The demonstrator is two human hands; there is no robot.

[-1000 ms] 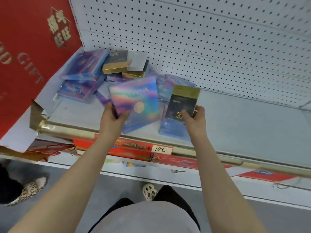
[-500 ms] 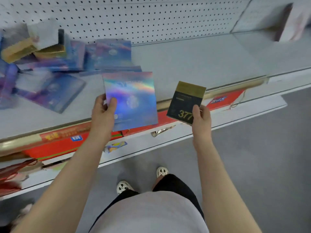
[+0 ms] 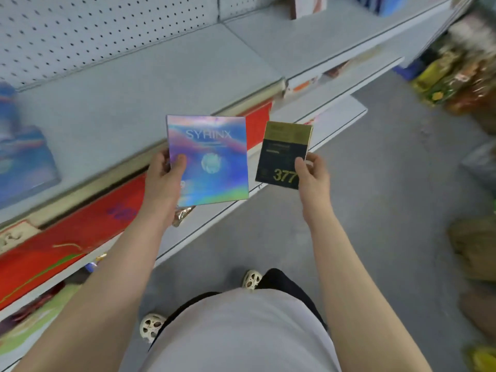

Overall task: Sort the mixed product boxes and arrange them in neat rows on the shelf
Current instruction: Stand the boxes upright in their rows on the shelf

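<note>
My left hand (image 3: 163, 181) grips the lower left edge of a flat iridescent box (image 3: 212, 157) marked SYRINX, thumb on its face. My right hand (image 3: 312, 173) pinches the lower right corner of a smaller black and gold box (image 3: 281, 154) printed 377. Both boxes are held upright in front of the grey shelf (image 3: 120, 103), just off its front edge. A blurred blue box (image 3: 21, 162) from the mixed pile lies on the shelf at the far left.
White pegboard (image 3: 80, 30) backs the shelf. A red strip (image 3: 80, 224) runs along its front edge, with a lower shelf beneath. A second shelf section (image 3: 308, 41) continues right with boxes at the top. Packaged goods (image 3: 461, 76) sit on the grey floor at right.
The view has swung right along the shelf, and the mixed pile has slid to the far left edge. Both hands still hold their boxes, now out over the shelf's front edge.
</note>
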